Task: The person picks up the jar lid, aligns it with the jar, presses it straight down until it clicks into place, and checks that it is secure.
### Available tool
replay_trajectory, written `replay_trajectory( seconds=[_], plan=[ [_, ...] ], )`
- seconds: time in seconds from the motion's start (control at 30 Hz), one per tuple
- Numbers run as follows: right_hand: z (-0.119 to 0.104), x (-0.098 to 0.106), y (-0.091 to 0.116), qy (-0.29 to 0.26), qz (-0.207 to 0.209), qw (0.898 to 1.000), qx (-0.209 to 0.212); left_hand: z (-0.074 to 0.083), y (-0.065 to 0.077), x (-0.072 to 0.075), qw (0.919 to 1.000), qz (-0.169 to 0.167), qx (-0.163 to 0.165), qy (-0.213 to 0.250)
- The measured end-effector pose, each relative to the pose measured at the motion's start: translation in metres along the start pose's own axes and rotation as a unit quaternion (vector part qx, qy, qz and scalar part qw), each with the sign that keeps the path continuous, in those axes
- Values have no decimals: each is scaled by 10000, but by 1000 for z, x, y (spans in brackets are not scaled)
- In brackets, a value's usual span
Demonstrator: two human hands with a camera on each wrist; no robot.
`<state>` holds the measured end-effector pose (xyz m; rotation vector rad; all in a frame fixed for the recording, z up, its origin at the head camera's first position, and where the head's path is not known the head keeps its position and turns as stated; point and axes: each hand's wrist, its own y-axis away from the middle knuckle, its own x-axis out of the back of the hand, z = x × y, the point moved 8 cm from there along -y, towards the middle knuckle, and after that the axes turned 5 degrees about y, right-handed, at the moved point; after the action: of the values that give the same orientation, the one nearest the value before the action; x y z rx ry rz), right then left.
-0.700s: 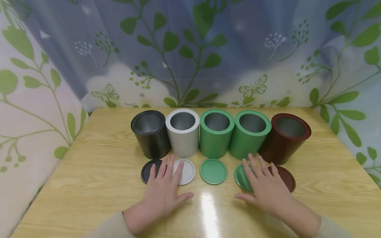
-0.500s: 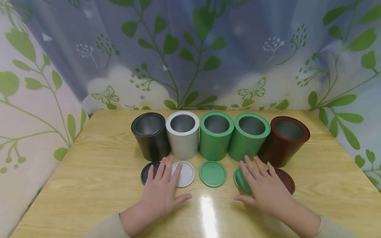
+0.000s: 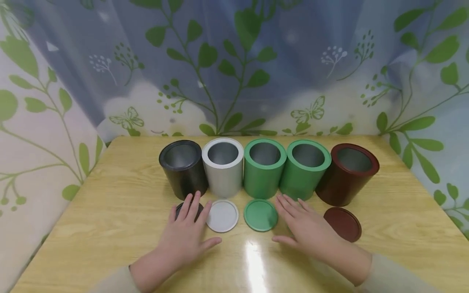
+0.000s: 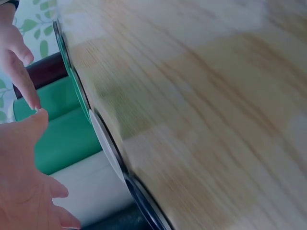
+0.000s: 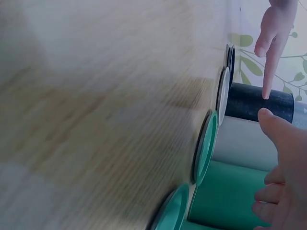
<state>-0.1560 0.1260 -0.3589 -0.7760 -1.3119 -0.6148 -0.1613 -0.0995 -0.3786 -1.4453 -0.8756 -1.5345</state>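
Note:
My left hand (image 3: 185,236) hovers with fingers spread over the black lid (image 3: 199,210), partly covering it; the white lid (image 3: 222,216) lies just beside its index finger. My right hand (image 3: 311,234) reaches forward, palm down and fingers extended, to the right of a green lid (image 3: 261,215). Beneath that hand a second green lid (image 5: 172,211) is hidden in the head view. To its right rests the dark red lid (image 3: 342,224). Neither hand holds anything. Behind the lids stand open-topped canisters: black (image 3: 188,179), white (image 3: 225,181), green (image 3: 264,181), another green (image 3: 302,181) and dark red (image 3: 338,185).
The canisters stand side by side in a row on a wooden table (image 3: 102,211). A curtain (image 3: 234,93) with leaf prints hangs behind the table's far edge and along both sides. Light glares on the tabletop between the hands.
Both hands have shifted left: the left hand off the white lid toward the black one, the right hand away from the dark red lid, which is now uncovered. Canisters and lids have stayed put.

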Motion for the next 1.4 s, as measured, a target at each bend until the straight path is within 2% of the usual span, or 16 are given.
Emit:
replay_trajectory(
  seconds=[0.13,0.23,0.47,0.7,1.13,1.4],
  plan=[
    [-6,3,-9,-102,146,9996,212,-4,2,4,9999,118,-91,-83],
    [-12,5,-17,-110,205,9988,439,-10,3,5,9997,169,-43,-170],
    [-26,3,-32,-13,-8,9972,746,-22,14,8,9993,287,-7,-228],
    [-42,1,-47,-33,-41,9940,1088,-37,23,7,9990,414,9,-184],
    [-70,-14,-74,11,-277,9902,1367,-50,21,0,9998,155,-55,-144],
    [-92,-28,-96,-69,-701,9852,1564,-55,17,-4,9996,194,-154,-110]
  ],
)
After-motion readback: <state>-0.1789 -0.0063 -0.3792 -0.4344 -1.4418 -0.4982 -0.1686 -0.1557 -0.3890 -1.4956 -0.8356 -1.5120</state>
